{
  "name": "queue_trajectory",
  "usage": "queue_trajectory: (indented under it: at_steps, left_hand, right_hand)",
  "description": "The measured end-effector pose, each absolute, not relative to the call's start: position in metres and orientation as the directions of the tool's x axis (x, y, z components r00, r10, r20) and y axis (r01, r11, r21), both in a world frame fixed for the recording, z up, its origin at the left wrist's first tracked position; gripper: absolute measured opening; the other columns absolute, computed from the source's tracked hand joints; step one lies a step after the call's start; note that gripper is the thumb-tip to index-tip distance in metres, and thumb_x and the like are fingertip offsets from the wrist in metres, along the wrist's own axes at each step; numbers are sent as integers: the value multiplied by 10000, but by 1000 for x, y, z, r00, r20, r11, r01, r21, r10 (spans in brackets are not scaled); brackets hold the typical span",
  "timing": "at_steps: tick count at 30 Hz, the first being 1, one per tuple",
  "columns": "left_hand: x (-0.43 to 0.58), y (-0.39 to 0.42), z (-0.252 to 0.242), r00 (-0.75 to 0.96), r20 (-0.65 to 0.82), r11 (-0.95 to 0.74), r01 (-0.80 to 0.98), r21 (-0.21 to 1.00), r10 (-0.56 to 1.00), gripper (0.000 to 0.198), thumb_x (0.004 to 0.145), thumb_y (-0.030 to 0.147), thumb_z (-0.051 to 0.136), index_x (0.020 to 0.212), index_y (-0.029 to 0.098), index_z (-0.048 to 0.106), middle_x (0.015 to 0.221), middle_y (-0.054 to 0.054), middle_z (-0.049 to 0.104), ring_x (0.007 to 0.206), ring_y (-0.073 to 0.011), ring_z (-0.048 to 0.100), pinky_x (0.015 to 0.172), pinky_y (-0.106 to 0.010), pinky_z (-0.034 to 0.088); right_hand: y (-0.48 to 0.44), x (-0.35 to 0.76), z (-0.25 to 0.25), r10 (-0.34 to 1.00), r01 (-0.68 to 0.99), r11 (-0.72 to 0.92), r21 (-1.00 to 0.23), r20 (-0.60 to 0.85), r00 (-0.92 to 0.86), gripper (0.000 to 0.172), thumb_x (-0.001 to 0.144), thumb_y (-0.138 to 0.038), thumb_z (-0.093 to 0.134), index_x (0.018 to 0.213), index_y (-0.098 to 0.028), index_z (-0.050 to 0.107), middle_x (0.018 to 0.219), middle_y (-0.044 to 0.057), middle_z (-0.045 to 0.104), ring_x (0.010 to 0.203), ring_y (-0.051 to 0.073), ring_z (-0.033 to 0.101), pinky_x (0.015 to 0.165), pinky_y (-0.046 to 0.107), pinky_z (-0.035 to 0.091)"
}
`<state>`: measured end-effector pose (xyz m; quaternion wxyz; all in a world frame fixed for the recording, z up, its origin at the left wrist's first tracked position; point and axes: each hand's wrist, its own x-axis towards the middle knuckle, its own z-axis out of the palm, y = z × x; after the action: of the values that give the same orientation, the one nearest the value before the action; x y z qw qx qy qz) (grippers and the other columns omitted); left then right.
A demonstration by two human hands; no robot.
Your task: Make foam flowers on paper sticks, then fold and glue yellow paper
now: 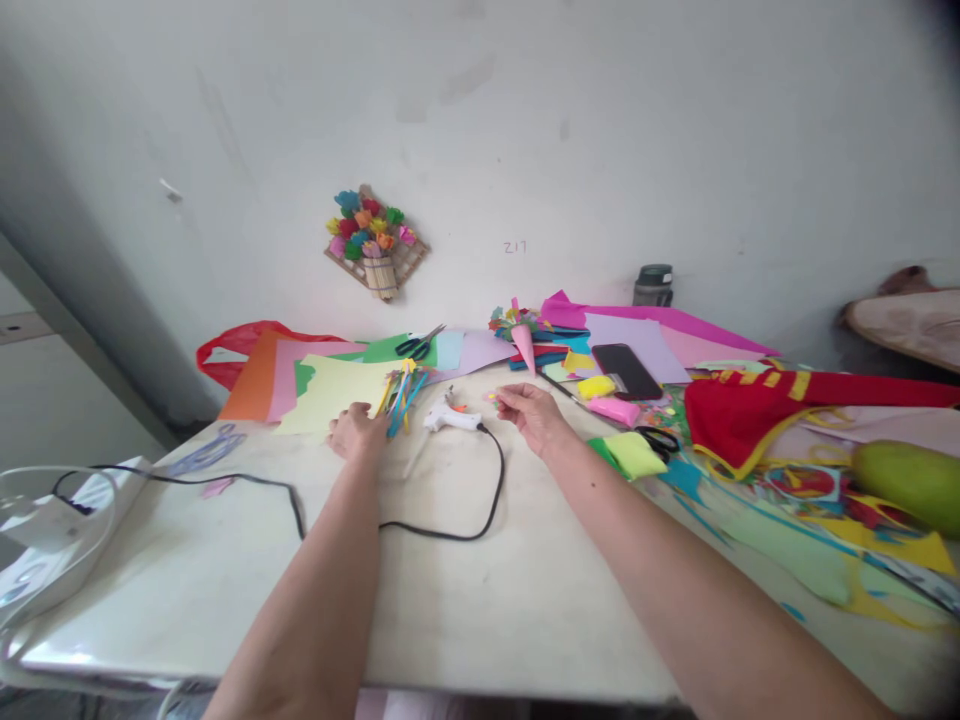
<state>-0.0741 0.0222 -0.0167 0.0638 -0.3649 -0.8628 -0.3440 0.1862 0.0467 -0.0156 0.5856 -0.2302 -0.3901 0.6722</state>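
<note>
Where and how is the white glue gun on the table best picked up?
Probably grip the glue gun by its handle, beside the black cord, coming from the side of the right hand: that end faces this hand, while the glue stick juts out leftward.

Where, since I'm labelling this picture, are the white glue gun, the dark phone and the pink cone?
White glue gun point(453, 420): head view, on the middle of its body.
Dark phone point(627, 371): head view, on its flat dark face.
Pink cone point(523, 347): head view, on its side.
</note>
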Motion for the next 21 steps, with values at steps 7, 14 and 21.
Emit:
queue_trajectory:
  at_steps: [7,14,21]
  left_hand:
    - [-27,20,6,-617,517,200,735,647,594,314,736,420,464,799,185,663,805,-86,653,866,-245,550,730,-323,375]
    - [54,16,12,-201,560,-273,712,647,804,439,737,530,440,704,170,688,675,-42,659,696,-174,581,643,-256,392]
    - [71,6,12,-108,574,-227,846,482,812,267,677,466,576,764,234,677,791,-29,667,812,-193,551,655,-269,373]
  right_hand:
    - [43,184,-10,973,-570,-57,-819,83,-217,105,633,-177,685,638,-105,609,531,14,619,414,79,537,390,182,467]
    - [40,188,-3,964,-522,-125,-844,21,-265,132,789,-225,557,727,-109,575,633,73,671,568,161,646,464,238,515]
    - [39,191,-2,962,-518,-114,-848,37,-271,99,773,-181,569,692,-124,563,606,45,659,540,139,627,527,255,525]
